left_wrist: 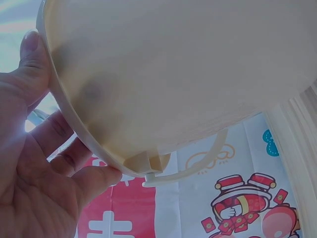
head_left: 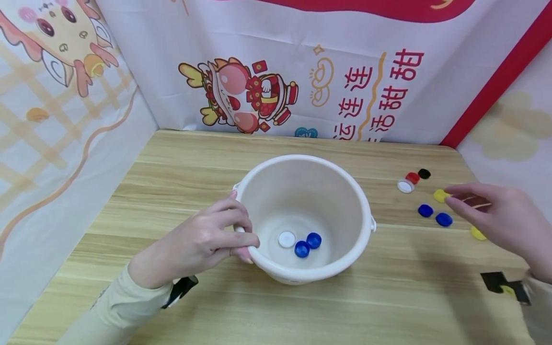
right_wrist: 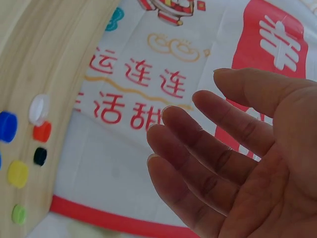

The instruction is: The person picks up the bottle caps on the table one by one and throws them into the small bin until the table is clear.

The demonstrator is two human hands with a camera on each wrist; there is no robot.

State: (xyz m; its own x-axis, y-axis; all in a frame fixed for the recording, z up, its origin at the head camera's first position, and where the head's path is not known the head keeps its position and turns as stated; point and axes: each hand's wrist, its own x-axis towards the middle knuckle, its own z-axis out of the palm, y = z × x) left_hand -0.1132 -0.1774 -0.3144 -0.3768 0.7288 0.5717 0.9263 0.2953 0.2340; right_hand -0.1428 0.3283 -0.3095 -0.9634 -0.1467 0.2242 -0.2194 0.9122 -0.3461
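Our left grip (head_left: 217,234) pinches the rim of the white bucket (head_left: 297,189), which stands on the worktop (head_left: 327,314); one white cap (head_left: 286,239) and two blue caps (head_left: 314,240) lie inside it. Our right grip (head_left: 502,218) holds nothing, its fingers loose just beside a yellow cap (head_left: 440,195), near two more blue caps (head_left: 443,220) right of the bucket.

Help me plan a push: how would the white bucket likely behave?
The white bucket is probably light for its size: its wall looks thin, and only three caps show inside. Pushed at the rim, it might tip, since it narrows downward.
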